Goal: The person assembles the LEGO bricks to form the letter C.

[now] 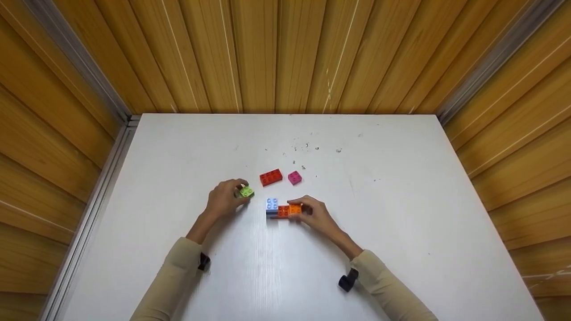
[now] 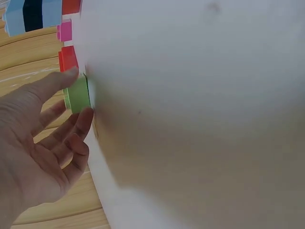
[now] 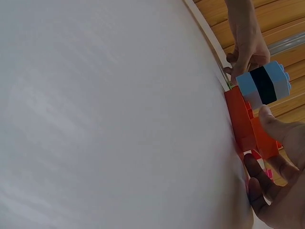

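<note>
My left hand [image 1: 224, 198] pinches a lime-green toy brick [image 1: 246, 191] between thumb and fingers, low over the white table. In the left wrist view the green brick [image 2: 78, 94] sits between the thumb and fingertips. My right hand [image 1: 317, 215] grips the right end of a joined brick piece, at its orange brick [image 1: 295, 209]. That piece has a long red-orange base [image 3: 238, 117], with a light blue brick stack [image 3: 274, 78] banded in black on its other end. Beyond the hands lie a red brick [image 1: 271, 177] and a small pink brick [image 1: 295, 178].
The white table [image 1: 401, 200] carries small dark marks and specks [image 1: 308, 147] toward its back. Wood-look panel walls [image 1: 294, 53] stand behind and at both sides, with a metal rail [image 1: 96, 214] along the left edge.
</note>
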A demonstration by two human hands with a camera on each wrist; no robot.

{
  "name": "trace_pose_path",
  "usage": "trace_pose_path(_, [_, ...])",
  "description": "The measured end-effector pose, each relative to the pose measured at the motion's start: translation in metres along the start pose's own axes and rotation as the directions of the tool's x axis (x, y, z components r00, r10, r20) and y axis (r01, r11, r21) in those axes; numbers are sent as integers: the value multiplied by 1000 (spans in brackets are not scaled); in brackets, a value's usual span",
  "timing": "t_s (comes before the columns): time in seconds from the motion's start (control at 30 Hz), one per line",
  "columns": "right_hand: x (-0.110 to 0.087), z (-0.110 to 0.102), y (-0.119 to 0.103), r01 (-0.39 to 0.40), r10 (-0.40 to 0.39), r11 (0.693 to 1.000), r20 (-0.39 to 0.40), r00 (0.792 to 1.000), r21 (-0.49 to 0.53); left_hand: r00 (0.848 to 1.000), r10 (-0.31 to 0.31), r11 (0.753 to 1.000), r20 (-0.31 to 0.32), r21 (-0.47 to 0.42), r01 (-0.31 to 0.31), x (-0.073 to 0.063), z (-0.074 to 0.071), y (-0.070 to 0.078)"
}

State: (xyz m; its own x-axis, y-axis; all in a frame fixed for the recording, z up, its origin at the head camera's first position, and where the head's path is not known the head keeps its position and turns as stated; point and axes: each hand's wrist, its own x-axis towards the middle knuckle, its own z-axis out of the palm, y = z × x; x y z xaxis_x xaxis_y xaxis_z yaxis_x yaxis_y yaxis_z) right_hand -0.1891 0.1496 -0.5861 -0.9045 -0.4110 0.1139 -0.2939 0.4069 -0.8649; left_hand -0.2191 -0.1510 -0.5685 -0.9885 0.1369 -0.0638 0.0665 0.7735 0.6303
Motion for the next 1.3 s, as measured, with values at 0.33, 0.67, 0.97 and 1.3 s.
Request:
trace_pose_path(0.33, [-1, 1, -1, 17, -17, 1000, -14, 1000, 13, 992, 124, 966, 8, -230, -118, -10, -7, -2])
trace_pose_path(0.67, [-1, 1, 2, -1, 2, 1000, -11, 1000, 22, 959, 259, 880, -115, -382, -284, -19, -19, 22])
trace_pose_path(0.97, [0, 0, 2, 13, -13, 1000, 0, 1000, 10, 938, 343, 852, -46, -405, -332, -24, -18, 42])
trace_pose_path(1.3, [0, 2, -1, 5, -4, 998, -13, 1000, 66, 908, 419, 855, 18, -344, -388, -27, -3, 43])
